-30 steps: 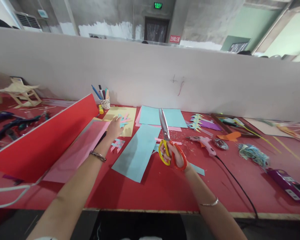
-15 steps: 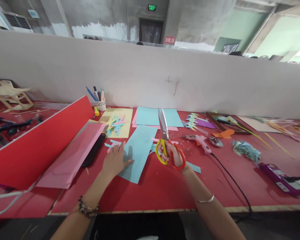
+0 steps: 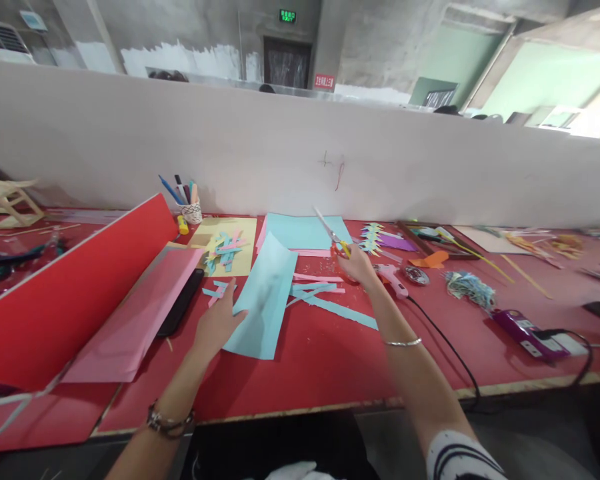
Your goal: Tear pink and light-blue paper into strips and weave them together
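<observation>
My left hand (image 3: 218, 323) lies with its fingers stretched out along the left edge of a light blue paper sheet (image 3: 265, 303), its thumb at the edge. The sheet's far end curls up slightly. My right hand (image 3: 359, 265) is wrapped round the handles of a pair of scissors (image 3: 333, 236) with red and yellow grips. Their blades point away and to the left, above a flat blue sheet (image 3: 300, 230) at the back. Below the scissors lie pink strips (image 3: 320, 277) and a long blue strip (image 3: 347, 312). Short cut strips (image 3: 216, 291) sit beside my left fingers.
On the left, a red board (image 3: 80, 287) leans over pink sheets (image 3: 135, 320) and a black tray-like object (image 3: 183, 303). A pen cup (image 3: 192, 212) stands behind. To the right are a pink glue gun (image 3: 394, 280), its cord, and a purple power strip (image 3: 525, 332).
My right hand has moved farther away over the table, and the scissors now tilt lower to the left. The blue sheet's far end has curled up. The view has shifted right.
</observation>
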{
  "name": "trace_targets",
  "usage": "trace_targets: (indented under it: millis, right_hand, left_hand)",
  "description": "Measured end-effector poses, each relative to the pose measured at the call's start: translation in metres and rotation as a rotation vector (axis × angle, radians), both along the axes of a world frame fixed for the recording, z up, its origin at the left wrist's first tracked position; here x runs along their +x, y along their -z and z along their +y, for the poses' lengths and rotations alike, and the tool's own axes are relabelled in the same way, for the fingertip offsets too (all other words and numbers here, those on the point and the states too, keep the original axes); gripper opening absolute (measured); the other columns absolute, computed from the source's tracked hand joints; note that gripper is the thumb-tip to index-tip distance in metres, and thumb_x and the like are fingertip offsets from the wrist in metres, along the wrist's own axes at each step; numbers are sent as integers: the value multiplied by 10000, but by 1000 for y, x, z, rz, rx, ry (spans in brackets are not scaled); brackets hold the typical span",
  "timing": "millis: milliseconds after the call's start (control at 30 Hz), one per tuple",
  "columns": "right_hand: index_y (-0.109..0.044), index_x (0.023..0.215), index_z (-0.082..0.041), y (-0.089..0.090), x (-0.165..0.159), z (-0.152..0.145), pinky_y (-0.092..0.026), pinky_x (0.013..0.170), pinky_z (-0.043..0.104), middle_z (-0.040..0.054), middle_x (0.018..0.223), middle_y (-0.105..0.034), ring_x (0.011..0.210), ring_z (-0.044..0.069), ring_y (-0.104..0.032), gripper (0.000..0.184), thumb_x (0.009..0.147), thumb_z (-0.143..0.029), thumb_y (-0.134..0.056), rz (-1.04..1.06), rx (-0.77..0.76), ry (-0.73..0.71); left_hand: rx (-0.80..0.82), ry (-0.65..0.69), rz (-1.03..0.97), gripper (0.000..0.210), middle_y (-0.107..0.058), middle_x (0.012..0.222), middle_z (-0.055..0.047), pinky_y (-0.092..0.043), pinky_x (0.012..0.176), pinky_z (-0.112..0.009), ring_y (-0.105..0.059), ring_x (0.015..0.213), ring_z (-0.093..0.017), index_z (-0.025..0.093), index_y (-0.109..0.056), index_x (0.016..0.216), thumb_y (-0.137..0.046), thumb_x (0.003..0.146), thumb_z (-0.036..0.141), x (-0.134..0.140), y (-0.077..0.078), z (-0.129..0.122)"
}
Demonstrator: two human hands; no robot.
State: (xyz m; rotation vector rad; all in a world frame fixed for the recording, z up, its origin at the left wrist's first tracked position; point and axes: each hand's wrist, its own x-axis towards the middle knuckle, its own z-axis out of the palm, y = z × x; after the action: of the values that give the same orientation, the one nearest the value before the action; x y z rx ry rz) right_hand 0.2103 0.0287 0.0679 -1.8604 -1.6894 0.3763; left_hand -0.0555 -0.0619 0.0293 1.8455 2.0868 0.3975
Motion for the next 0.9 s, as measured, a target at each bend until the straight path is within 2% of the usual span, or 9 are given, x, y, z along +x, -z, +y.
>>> trace_targets:
  millis: [133, 300, 433, 567, 633, 700, 733, 833, 900]
  right_hand:
    - [-549, 867, -134, 12, -16, 9, -368, 632, 255, 99, 869, -606, 817, 209, -549, 199, 692, -206, -490, -135, -36, -20]
    - [-591, 830, -128, 27, -36, 24, -373, 636, 240, 95, 850, -634, 807, 193, -568, 196, 730, -164, -427, -194, -108, -98]
    - [-607, 796, -98, 20, -42, 32, -381, 679, 251, 130, 868, -625, 849, 203, -560, 190, 743, -157, -435, -189, -126, -173]
    - [-574, 951, -119, 1, -48, 13, -399, 717, 239, 111, 986, -596, 895, 166, -542, 248, 781, -251, -451, -114, -113, -310]
    - [-554, 989, -197, -6, -55, -9, -426, 634, 202, 25, 869, -627, 743, 104, -570, 288, 815, -355, -388, -17, -164, -475]
    - [-511, 1030, -195, -8, -64, -30, -432, 564, 201, 23, 855, -619, 678, 90, -568, 323, 829, -374, -332, 340, -330, -811]
    - [-521, 974, -182, -7, -68, -39, -417, 508, 194, 9, 780, -608, 599, 81, -548, 292, 806, -374, -379, 427, -374, -877]
    - [-497, 645, -159, -1, -76, -52, -317, 390, 168, -68, 447, -451, 384, 40, -390, 186, 739, -320, -497, 454, -371, -823]
    - [-450, 555, -163, 2, -75, -48, -273, 359, 160, -88, 370, -383, 335, 27, -334, 224, 725, -296, -513, 493, -395, -762]
  left_hand:
    - [115, -123, 44, 267, -646, 779, -97, -408, 602, -268, -603, 783, -241, 158, -563, 801, -367, 749, 332, -20, -23, -12]
    - [170, -287, -35, 269, -511, 451, -26, -376, 481, -271, -555, 532, -216, 220, -408, 503, -361, 688, 410, -41, -47, -32]
    - [225, -362, -206, 305, -500, 416, -17, -406, 489, -291, -551, 527, -223, 225, -435, 494, -367, 640, 484, -42, -48, -41]
    - [244, -351, -403, 321, -602, 537, -27, -456, 531, -287, -592, 621, -230, 206, -533, 591, -393, 644, 490, -33, -47, -41]
    - [258, -324, -479, 358, -637, 618, -31, -474, 560, -284, -605, 689, -235, 195, -578, 697, -394, 667, 501, -26, -46, -39]
    - [265, -251, -529, 399, -649, 669, -35, -484, 591, -284, -606, 740, -239, 186, -594, 780, -397, 672, 515, -18, -43, -35]
    - [253, -202, -546, 415, -651, 682, -38, -486, 602, -286, -605, 750, -241, 179, -597, 799, -405, 665, 522, -15, -41, -33]
    - [162, -75, -580, 462, -648, 703, -44, -491, 607, -296, -604, 727, -237, 155, -590, 851, -424, 656, 541, -10, -33, -27]
    - [124, -10, -629, 495, -645, 791, -55, -494, 643, -299, -599, 774, -231, 146, -555, 952, -441, 669, 536, -9, -27, -25]
